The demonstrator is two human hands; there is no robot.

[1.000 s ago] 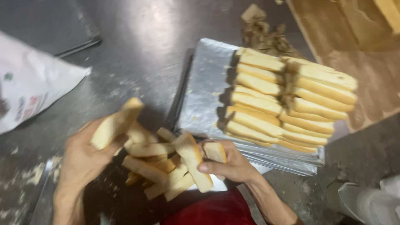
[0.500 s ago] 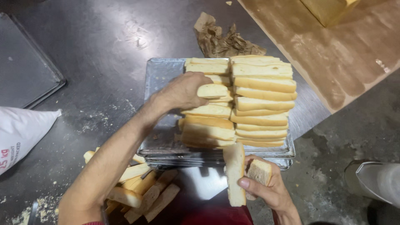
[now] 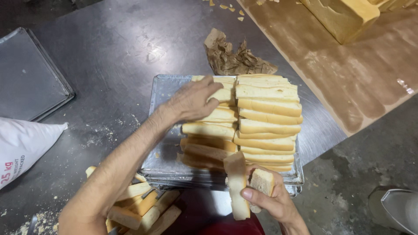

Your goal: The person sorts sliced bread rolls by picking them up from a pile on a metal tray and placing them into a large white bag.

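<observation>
Bread slices (image 3: 265,126) sat in two stacked rows on a metal tray (image 3: 163,156) at frame centre, on the steel desk (image 3: 109,56). Compared with a second ago, my left hand (image 3: 193,101) had left the loose pile at lower left and reached up onto the left row; half a second ago it was already there, so it had only settled further toward the top slices. Reads to me as one more piece being laid into that row, so the stacking looked well along.

Left arm stretched diagonally from lower left up to centre, palm down, fingers spread and pressing the upper slices, not closed round anything. Right hand (image 3: 270,202) stayed low at bottom centre, fingers clamped on a long slice (image 3: 237,187) stood upright and a shorter end piece (image 3: 262,182) beside it, just touching the tray's near edge.

Loose offcuts (image 3: 139,206) lay at lower left under the forearm. Crumpled brown paper (image 3: 237,58) sat above the tray, a white sack (image 3: 24,146) at left edge, a dark flat tray (image 3: 30,74) upper left, wooden board (image 3: 357,78) upper right.
</observation>
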